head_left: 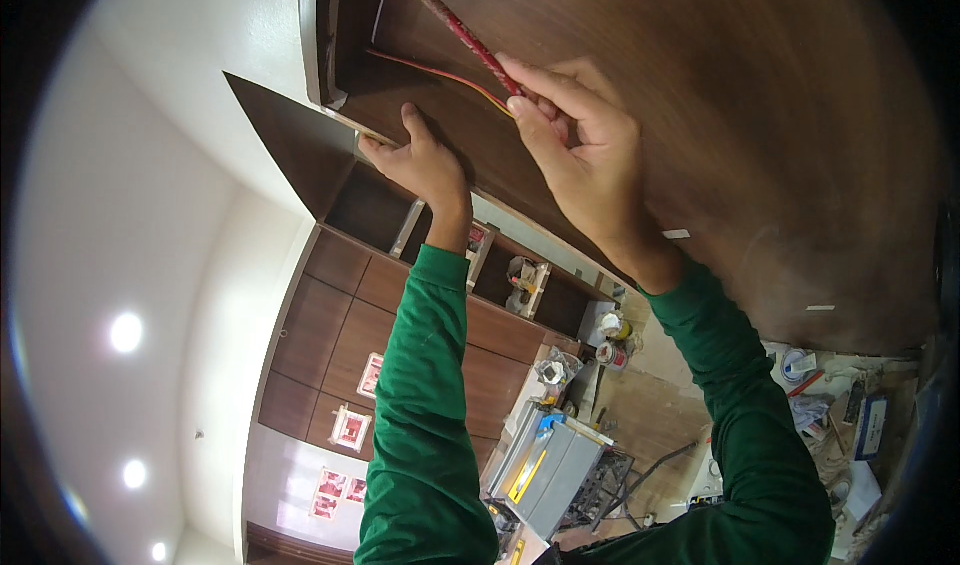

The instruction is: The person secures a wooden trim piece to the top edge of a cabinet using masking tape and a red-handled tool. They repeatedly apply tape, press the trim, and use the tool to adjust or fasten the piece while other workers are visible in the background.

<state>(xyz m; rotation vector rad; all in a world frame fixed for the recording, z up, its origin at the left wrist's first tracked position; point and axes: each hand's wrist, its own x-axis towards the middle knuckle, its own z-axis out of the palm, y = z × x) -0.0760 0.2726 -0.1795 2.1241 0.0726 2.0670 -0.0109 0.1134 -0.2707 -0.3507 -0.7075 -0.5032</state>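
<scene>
My right hand (585, 140) pinches the end of a thin red stick (455, 27) between thumb and fingers. The stick slants up and left to the top edge of the view, where its surface looks worn and brownish. A thin orange-yellow wire (440, 73) runs from the cabinet corner to the same fingertips; whether they hold it too, I cannot tell. My left hand (425, 165) grips the edge of the dark brown wooden panel (760, 95), its thumb on the inner face and its fingers round the rim.
An open cabinet door (275, 145) juts out at left. Shelf compartments (370, 205) and brown wall panels (400, 305) lie beyond. Below are a grey table saw (560, 470), paint cans (612, 340) and, at lower right, a cluttered surface with a blue box (870, 427).
</scene>
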